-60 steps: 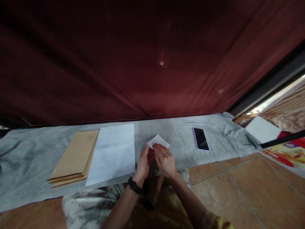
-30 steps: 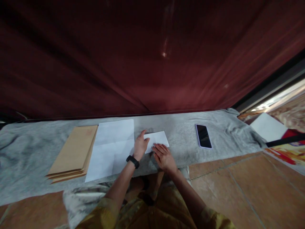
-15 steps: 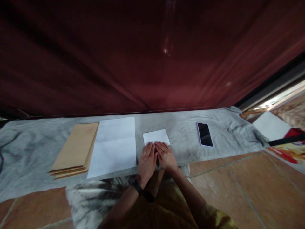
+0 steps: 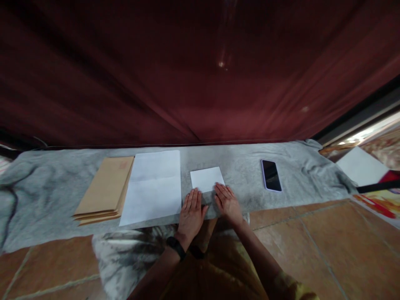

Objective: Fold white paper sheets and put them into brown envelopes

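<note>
A small folded piece of white paper (image 4: 206, 178) lies flat on the grey cloth in front of me. My left hand (image 4: 191, 213) rests palm down by its near left corner, fingers stretched out and the thumb apart. At the near right corner, the fingertips of my right hand (image 4: 227, 202) touch the paper, also laid out flat. Neither hand grips anything. Left of the folded paper are larger white sheets (image 4: 153, 187) with a crease across the middle. A stack of brown envelopes (image 4: 104, 183) lies beside them, farther left.
A grey cloth (image 4: 243, 160) covers the long, low surface. Toward its right lies a phone (image 4: 271, 175) with a purple edge. A dark red curtain (image 4: 187, 91) hangs behind. Tiled floor (image 4: 300, 233) shows in front, and a white sheet (image 4: 362, 166) lies at the far right.
My hands have parted from the middle of the folded paper's near edge, the left one moving left and the right one right toward its corners. The view has shifted slightly.
</note>
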Demonstrator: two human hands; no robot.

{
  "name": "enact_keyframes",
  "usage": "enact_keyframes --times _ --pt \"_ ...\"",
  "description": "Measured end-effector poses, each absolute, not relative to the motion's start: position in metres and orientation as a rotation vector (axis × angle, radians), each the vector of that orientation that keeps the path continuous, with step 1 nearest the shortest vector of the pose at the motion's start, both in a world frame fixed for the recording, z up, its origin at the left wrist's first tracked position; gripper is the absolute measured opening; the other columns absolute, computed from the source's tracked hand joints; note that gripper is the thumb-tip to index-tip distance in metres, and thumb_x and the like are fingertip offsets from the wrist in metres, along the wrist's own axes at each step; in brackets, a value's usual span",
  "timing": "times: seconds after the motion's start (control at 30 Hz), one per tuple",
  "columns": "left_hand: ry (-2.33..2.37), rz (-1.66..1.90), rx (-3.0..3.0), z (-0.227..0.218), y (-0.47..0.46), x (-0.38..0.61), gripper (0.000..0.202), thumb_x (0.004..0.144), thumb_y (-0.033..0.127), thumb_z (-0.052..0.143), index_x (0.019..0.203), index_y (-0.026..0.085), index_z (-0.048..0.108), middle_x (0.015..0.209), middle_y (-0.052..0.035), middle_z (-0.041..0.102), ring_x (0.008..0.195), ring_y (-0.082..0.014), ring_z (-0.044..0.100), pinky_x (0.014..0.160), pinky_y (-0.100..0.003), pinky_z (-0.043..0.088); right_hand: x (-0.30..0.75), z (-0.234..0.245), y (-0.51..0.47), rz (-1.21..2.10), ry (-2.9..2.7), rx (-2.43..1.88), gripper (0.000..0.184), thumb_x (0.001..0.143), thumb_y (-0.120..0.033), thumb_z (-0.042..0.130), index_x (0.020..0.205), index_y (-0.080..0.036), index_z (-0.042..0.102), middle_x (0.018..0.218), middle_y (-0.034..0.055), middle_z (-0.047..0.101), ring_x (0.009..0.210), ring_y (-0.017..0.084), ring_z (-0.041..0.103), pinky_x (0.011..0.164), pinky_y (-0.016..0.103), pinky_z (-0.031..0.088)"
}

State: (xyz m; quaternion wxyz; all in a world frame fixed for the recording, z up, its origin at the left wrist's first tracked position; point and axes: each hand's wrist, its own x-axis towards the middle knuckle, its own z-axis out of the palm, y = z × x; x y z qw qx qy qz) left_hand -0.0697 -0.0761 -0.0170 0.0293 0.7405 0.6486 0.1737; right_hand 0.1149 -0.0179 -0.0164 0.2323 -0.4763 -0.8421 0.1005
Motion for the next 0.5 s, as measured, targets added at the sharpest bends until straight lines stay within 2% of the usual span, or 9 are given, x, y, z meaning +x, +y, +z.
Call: enact_keyframes --times 0.23,0.5 --pt "2.048 0.529 2.254 -0.012 -0.076 -0.068 0.052 0.099 0.031 0.041 0.146 0.007 0.047 0.155 -0.0193 0.043 0.148 -0.0300 0.035 0.120 -0.050 0.035 0.133 -0.022 -0.016 0.264 -2.264 -1.357 0.045 0.105 -0.029 0.038 0.147 -0.016 0.049 0.148 0.0121 0.054 0.140 0.024 0.047 0.120 0.050 0.034" --pt "1.988 0.516 2.331 -0.019 -0.064 -0.067 0.052 0.100 0.028 0.038 0.145 0.004 0.047 0.153 -0.0205 0.045 0.147 -0.0288 0.036 0.121 -0.050 0.033 0.119 -0.011 -0.005 0.360 -2.353 -1.202 0.041 0.105 -0.034 0.039 0.137 -0.017 0.060 0.142 0.0103 0.060 0.138 0.024 0.050 0.120 0.051 0.034"
